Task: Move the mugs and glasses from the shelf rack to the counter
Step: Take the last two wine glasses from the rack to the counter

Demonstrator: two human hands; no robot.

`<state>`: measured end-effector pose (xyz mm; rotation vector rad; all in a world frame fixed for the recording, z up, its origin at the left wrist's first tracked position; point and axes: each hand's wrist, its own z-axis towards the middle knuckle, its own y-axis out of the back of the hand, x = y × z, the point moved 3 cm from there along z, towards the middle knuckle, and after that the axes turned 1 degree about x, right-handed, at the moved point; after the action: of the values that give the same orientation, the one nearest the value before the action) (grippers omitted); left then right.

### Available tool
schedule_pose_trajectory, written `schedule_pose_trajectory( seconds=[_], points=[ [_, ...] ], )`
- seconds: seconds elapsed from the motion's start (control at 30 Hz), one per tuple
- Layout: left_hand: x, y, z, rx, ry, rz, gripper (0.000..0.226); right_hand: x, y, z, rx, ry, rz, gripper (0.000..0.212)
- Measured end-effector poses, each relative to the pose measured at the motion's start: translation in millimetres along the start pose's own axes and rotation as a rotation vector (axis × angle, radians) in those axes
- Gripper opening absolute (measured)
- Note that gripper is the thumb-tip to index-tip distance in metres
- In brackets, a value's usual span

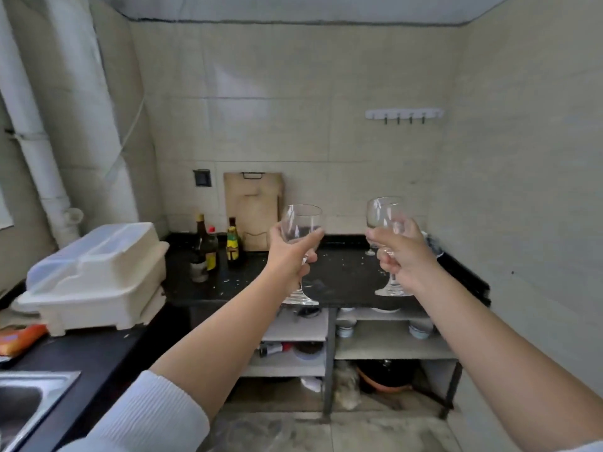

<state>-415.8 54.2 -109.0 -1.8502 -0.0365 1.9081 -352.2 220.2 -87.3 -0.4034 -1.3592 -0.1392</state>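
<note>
Now grasping one stemmed glass per hand: left hand [290, 252] on left glass [300, 230], right hand [403, 256] on right glass [385, 220]. Both held upright above black surface [342, 278], near front edge; bottles [212, 246] well left.

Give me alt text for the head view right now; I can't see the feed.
A person holds a stemmed glass in each hand above a black counter: the left hand grips the left wine glass, the right hand the right wine glass. Sauce bottles and a cutting board stand at the back, with a white dish rack on the left.
</note>
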Motion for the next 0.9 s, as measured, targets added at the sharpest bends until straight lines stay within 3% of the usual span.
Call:
schedule_pose_trajectory(
  seconds=[0.17, 0.3, 0.47, 0.57, 0.63, 0.77, 0.9],
  points=[
    [26, -42, 123, 0.154, 0.085, -0.023, 0.03, -8, 49, 104, -0.159, 0.0, -0.008, 0.021],
    [34, -73, 227, 0.2, 0.1, 0.104, 0.047, 1, 75, 190, -0.279, 0.025, 0.023, 0.043],
    [57, -108, 332, 0.253, 0.01, 0.215, 0.064, -1, 110, 277, -0.365, 0.057, -0.037, 0.039],
    [76, -128, 383, 0.243, -0.013, 0.288, 0.067, -15, 137, 328, -0.404, 0.052, -0.078, 0.051],
    [91, -139, 417, 0.232, -0.031, 0.329, 0.069, -28, 156, 363, -0.415, 0.01, -0.18, 0.057],
    [131, -159, 489, 0.217, -0.002, 0.436, 0.074, -53, 193, 436, -0.361, -0.063, -0.426, 0.046],
    [174, -182, 561, 0.174, 0.043, 0.556, 0.078, -84, 220, 516, -0.221, -0.115, -0.788, 0.048]
  ],
)
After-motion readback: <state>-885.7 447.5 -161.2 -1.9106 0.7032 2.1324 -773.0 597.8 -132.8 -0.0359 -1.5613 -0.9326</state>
